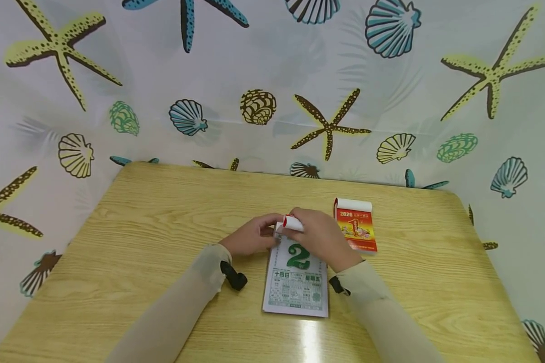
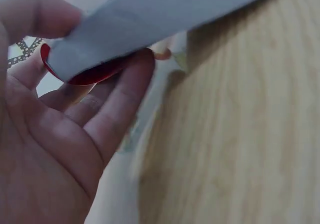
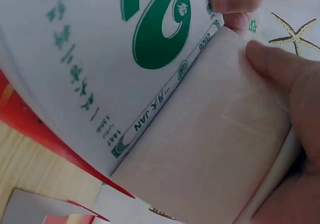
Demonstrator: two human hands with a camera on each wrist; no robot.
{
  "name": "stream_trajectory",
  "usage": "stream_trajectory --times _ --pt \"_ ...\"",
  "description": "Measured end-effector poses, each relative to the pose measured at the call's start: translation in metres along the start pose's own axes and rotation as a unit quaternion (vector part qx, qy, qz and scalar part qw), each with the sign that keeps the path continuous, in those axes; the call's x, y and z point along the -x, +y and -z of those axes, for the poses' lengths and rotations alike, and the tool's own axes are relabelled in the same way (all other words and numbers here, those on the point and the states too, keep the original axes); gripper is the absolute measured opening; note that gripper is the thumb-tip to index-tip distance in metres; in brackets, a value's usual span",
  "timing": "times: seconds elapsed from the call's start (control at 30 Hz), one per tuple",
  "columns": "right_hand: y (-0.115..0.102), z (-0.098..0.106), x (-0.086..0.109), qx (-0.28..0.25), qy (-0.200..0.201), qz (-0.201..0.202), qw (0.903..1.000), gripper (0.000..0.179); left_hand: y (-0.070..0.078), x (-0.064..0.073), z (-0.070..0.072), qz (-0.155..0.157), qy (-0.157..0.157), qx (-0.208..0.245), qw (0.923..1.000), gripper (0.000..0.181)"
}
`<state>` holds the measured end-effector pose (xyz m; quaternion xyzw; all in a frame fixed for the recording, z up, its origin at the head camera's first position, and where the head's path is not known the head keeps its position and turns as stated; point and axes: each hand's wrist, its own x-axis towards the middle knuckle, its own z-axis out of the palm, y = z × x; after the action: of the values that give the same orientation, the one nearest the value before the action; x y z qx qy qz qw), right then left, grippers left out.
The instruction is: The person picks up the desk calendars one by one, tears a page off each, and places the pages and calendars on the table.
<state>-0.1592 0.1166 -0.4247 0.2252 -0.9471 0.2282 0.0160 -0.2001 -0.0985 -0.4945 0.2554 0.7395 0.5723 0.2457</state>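
A tear-off calendar (image 1: 295, 292) lies on the table, a large green 2 on its top page. Its front sheet, white with a red underside, curls back over the top edge as a flap (image 1: 294, 224). My right hand (image 1: 321, 234) grips this flap, the thumb pressing on its pale surface (image 3: 200, 119) in the right wrist view. At the upper left corner, my left hand (image 1: 251, 238) pinches the calendar, thumb above and fingers (image 2: 122, 99) beneath its edge. Most of the right fingers are hidden behind the flap.
A smaller red and yellow 2026 calendar (image 1: 356, 228), showing a 1, lies just right of my right hand, its white top sheet folded back. The wooden table (image 1: 141, 222) meets a shell-and-starfish patterned cloth (image 1: 272, 60) along its back and sides.
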Motion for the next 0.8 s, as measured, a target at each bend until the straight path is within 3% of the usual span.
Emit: stream_trajectory --times 0.17,0.57,0.63,0.8 --pt "0.001 0.000 -0.001 0.020 0.024 0.022 0.9993 0.010 -0.002 0.001 -0.002 0.020 -0.006 0.021 0.9996 0.040" --pt "0.006 -0.006 0.000 0.014 0.063 0.011 0.9979 0.009 0.000 0.002 -0.003 0.018 -0.004 0.054 0.9983 0.045" --pt "0.007 -0.006 -0.001 -0.004 0.060 -0.003 0.9982 0.008 0.000 0.001 -0.003 0.016 -0.003 0.054 0.9984 0.046" --pt "0.014 0.004 -0.002 -0.065 0.075 -0.098 0.9902 0.014 -0.008 0.004 0.001 0.021 0.004 0.094 0.9953 0.045"
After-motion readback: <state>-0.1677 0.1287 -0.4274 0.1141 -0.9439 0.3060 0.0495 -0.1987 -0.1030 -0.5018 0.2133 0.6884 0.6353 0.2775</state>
